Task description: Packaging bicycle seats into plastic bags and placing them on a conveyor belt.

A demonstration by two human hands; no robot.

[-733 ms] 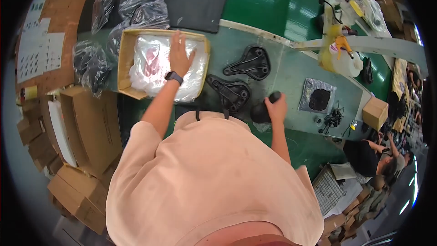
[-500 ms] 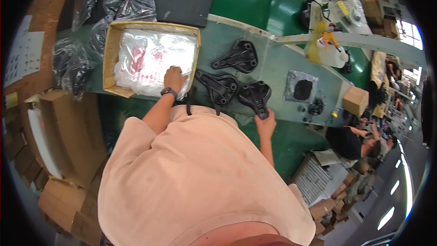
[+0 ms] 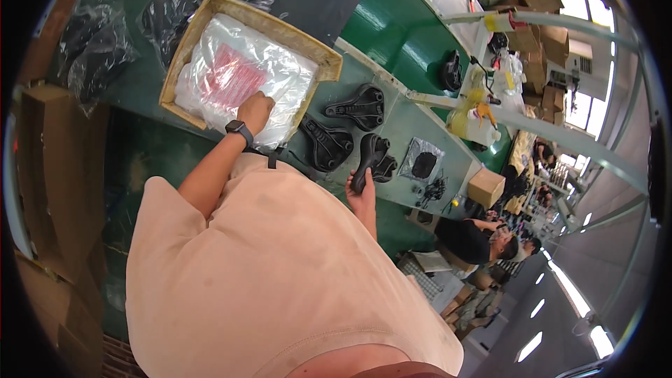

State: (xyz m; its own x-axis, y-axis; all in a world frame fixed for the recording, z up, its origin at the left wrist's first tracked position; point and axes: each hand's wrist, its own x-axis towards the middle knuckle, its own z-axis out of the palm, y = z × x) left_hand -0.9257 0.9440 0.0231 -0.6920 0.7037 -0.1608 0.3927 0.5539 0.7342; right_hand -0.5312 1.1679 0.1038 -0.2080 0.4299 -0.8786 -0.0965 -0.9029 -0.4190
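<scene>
My right hand grips a black bicycle saddle by its narrow nose; the saddle is tipped on its side at the bench's near edge. Two more black saddles, one farther back and one closer to me, lie underside up to its left. My left hand, with a dark watch on the wrist, is closed at the top of a stack of clear plastic bags with red print. It appears to pinch the top bag, though the fingertips are partly hidden. The bags lie in an open cardboard box.
Saddles in clear plastic wrap lie left of the box. To the right are a flat bag with a black piece, small black parts and a small carton. A spray bottle hangs from a rail. A co-worker sits beyond.
My left hand's spread fingers have closed at the bags. My right hand has turned the saddle from underside up onto its side. The whole view has rotated.
</scene>
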